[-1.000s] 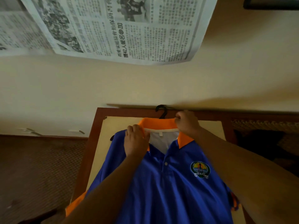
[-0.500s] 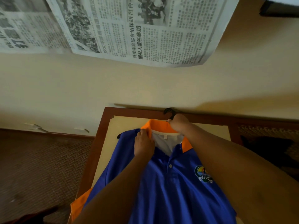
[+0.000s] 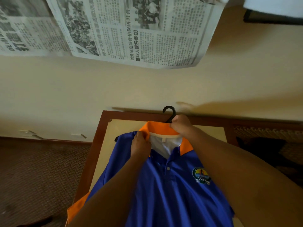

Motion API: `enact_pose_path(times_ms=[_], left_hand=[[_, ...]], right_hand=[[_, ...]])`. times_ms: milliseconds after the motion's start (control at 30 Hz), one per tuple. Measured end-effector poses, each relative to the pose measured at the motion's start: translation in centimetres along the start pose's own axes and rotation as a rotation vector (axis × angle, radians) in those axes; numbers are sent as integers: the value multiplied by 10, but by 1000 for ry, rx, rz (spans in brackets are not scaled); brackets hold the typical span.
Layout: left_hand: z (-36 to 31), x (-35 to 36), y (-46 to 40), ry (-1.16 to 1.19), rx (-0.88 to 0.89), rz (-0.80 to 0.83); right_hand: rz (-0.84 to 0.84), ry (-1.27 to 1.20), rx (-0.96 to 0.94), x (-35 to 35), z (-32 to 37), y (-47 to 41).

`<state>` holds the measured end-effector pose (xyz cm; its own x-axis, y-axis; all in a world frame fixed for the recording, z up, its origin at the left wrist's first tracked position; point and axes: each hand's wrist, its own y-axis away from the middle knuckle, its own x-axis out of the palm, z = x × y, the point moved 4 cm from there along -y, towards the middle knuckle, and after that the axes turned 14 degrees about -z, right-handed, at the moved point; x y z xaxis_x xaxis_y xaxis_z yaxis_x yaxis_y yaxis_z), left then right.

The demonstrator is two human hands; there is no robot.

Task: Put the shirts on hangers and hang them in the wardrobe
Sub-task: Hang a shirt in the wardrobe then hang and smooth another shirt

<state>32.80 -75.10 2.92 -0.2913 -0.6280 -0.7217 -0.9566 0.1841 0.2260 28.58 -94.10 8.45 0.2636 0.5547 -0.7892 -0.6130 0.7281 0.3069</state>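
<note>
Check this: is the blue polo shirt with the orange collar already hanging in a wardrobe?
No, the blue polo shirt lies on the wooden table.

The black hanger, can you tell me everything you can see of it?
The black plastic-looking hanger is mostly hidden inside the blue polo shirt with an orange collar. Its curved hook pokes out above the collar, and one dark arm tip peeks out beside the shoulder. The right hand pinches the hook's base. The shirt lies flat on a wood-framed table.

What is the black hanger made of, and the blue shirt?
The hanger looks like moulded plastic: smooth, black, thick curved hook. The shirt seems a slightly shiny knit, perhaps polyester: soft folds, faint sheen, orange collar.
</note>
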Motion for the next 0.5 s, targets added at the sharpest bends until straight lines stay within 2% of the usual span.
enact_pose_path(times_ms=[233,367,500], left_hand=[[-11,-15,9,23,20,-88],[-17,-21,14,88,-5,-160],[-25,-30,14,16,-8,-176]], right_hand=[[114,-285,-25,-37,-2,26],[30,-219,-196,-65,6,35],[-87,-163,-261,-105,13,39]])
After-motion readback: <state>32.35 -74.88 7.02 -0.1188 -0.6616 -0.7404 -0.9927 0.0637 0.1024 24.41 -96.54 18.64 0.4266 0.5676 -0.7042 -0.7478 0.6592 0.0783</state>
